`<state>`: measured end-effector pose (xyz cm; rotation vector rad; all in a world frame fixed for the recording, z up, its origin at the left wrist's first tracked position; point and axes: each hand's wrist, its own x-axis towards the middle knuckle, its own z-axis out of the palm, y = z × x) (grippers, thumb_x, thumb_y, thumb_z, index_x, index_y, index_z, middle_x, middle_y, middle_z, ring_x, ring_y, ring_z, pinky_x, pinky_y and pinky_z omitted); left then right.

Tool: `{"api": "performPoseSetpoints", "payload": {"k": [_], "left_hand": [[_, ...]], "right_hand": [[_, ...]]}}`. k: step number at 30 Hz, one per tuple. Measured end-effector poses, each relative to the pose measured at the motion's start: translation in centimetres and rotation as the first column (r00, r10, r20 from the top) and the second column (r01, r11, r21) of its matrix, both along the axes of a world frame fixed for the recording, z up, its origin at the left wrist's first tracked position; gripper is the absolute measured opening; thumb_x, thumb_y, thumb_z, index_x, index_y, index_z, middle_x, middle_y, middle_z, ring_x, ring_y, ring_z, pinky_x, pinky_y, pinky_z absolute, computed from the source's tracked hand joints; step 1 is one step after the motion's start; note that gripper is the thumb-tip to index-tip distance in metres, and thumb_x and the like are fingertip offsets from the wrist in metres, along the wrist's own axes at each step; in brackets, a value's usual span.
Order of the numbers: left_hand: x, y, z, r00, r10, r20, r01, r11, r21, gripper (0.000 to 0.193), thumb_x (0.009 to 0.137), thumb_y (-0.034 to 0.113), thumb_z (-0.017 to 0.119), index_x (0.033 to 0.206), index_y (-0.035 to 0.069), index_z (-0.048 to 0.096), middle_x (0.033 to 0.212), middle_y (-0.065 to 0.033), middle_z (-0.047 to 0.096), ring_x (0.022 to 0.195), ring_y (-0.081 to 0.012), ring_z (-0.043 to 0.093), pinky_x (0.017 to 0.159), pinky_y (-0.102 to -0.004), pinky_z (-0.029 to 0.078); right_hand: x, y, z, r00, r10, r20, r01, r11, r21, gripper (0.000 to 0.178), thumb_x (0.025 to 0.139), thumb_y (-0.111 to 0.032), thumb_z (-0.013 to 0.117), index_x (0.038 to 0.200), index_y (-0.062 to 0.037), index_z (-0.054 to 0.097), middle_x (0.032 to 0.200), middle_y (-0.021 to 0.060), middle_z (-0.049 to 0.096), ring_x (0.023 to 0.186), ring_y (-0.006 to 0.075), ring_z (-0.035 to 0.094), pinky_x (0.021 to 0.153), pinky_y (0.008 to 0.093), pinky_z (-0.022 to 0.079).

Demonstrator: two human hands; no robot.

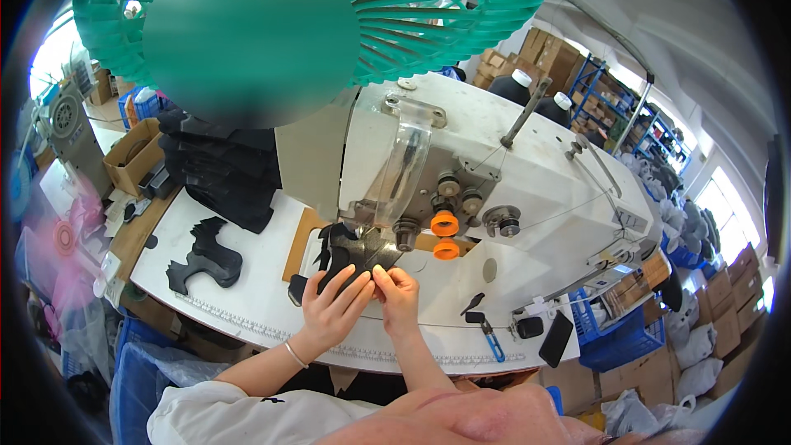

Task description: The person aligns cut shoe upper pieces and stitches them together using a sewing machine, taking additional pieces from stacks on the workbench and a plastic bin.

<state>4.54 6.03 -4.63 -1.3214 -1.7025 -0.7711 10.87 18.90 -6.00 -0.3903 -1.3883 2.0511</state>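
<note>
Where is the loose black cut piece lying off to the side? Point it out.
In the head view, the loose black cut piece lies on the white table, to the left of both hands, just in front of the stack of black pieces.

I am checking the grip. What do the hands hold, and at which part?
Both hands pinch the black cut piece at its near edge.

Looking down from the head, close over the table (247, 297), facing the sewing machine (494, 173).
</note>
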Motion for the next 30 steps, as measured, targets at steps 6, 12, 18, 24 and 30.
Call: {"api": "performPoseSetpoints", "payload": {"k": [6, 12, 18, 24, 30], "left_hand": [[-0.1, -0.2, -0.2, 0.999, 0.009, -0.043, -0.008, 1.0, 0.016, 0.021, 0.077, 0.013, 0.065, 0.097, 0.009, 0.069, 0.11, -0.0021, 0.069, 0.106, -0.0204, 0.064, 0.087, -0.0385, 0.042], [-0.8, 0.6, 0.1, 0.999, 0.02, -0.047, -0.018, 0.999, 0.042, 0.019, 0.076, 0.012, 0.065, 0.094, 0.01, 0.068, 0.107, -0.002, 0.069, 0.102, -0.0201, 0.066, 0.083, -0.0363, 0.044], [-0.6, 1.0, 0.0, 1.0, 0.026, -0.017, -0.024, 0.997, 0.078, 0.018, 0.076, 0.012, 0.068, 0.095, 0.011, 0.069, 0.103, -0.0005, 0.069, 0.1, -0.019, 0.066, 0.083, -0.0354, 0.044], [-0.4, 0.7, 0.0, 0.999, 0.041, -0.007, -0.04, 0.993, 0.113, 0.017, 0.075, 0.011, 0.069, 0.092, 0.012, 0.071, 0.099, 0.0005, 0.071, 0.098, -0.0183, 0.067, 0.082, -0.0335, 0.045], [-1.0, 0.3, -0.5, 1.0, 0.02, -0.015, -0.018, 0.991, 0.133, 0.015, 0.077, 0.016, 0.067, 0.092, 0.014, 0.071, 0.105, 0.0013, 0.069, 0.1, -0.0181, 0.065, 0.081, -0.0363, 0.046]], "right_hand": [[0.4, 0.1, 0.2, 0.998, 0.012, 0.064, -0.016, 0.998, 0.062, 0.027, 0.091, -0.02, 0.068, 0.069, -0.005, 0.06, 0.063, 0.0017, 0.06, 0.056, 0.0068, 0.052, 0.053, 0.0217, 0.039], [0.7, 1.9, 1.6, 0.98, 0.165, 0.112, -0.177, 0.978, 0.107, 0.022, 0.092, -0.016, 0.065, 0.076, -0.0023, 0.062, 0.069, 0.0052, 0.064, 0.062, 0.009, 0.056, 0.058, 0.023, 0.044], [0.8, 2.1, 1.4, 0.987, 0.142, 0.08, -0.152, 0.979, 0.138, 0.021, 0.093, -0.013, 0.063, 0.075, -0.0023, 0.06, 0.068, 0.0057, 0.064, 0.061, 0.0091, 0.056, 0.058, 0.0227, 0.043], [0.8, 1.4, 1.3, 0.992, 0.104, 0.071, -0.113, 0.984, 0.14, 0.023, 0.092, -0.013, 0.063, 0.072, -0.0031, 0.058, 0.066, 0.0052, 0.062, 0.059, 0.008, 0.053, 0.055, 0.0223, 0.041], [0.8, 0.5, 1.2, 0.995, 0.076, 0.065, -0.086, 0.982, 0.171, 0.024, 0.093, -0.013, 0.063, 0.071, -0.0033, 0.058, 0.065, 0.005, 0.062, 0.057, 0.0075, 0.052, 0.053, 0.0216, 0.039]]}}
